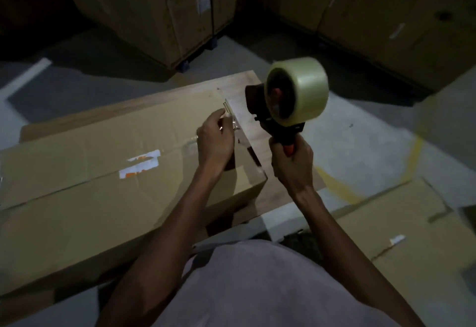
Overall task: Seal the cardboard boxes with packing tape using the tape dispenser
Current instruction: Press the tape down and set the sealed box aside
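The large cardboard box (103, 172) lies on the worktop (244, 87), flaps closed, and a shiny strip along its middle seam looks like tape. At its right end the left hand (215, 141) pinches what seems a loose tape end. The right hand (291, 161) clenches the tape dispenser (288, 105), lifted clear. Another box (412, 223), far right, looks not yet sealed.

Dim in here — the only light pools on the cardboard box (108, 172) just left of the left hand (215, 140), fading to near-black further out. The tape roll (300, 89) above the right hand (291, 159) is smeared with motion blur — lines bow at the edges.
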The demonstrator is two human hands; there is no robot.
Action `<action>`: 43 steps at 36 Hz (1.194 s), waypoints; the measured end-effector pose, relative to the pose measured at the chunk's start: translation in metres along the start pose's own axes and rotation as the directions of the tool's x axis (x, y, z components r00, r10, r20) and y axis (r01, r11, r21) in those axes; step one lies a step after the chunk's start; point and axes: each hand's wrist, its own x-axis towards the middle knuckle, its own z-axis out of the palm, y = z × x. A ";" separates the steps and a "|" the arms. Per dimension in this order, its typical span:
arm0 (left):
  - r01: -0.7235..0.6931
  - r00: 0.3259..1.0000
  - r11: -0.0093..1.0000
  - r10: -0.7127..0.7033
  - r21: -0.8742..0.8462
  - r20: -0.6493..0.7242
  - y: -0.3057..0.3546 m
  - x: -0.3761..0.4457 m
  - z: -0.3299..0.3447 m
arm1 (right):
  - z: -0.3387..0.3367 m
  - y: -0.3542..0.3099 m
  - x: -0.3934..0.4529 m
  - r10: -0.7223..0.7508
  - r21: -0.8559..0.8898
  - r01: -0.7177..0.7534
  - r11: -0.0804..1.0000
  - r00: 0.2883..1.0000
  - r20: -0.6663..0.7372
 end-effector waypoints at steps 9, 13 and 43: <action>0.608 0.733 0.727 -0.362 -0.317 0.575 0.014 0.034 -0.049 | 0.017 -0.044 -0.024 0.068 0.289 -0.100 0.952 0.991 0.118; 0.728 0.505 0.660 -0.333 -0.185 0.796 0.014 0.047 -0.066 | 0.026 -0.052 -0.033 0.051 0.272 -0.084 0.959 0.991 0.126; 0.235 0.807 0.972 -0.185 -0.018 0.561 0.018 0.122 -0.059 | 0.033 -0.037 -0.018 0.123 0.110 -0.138 0.984 0.983 0.133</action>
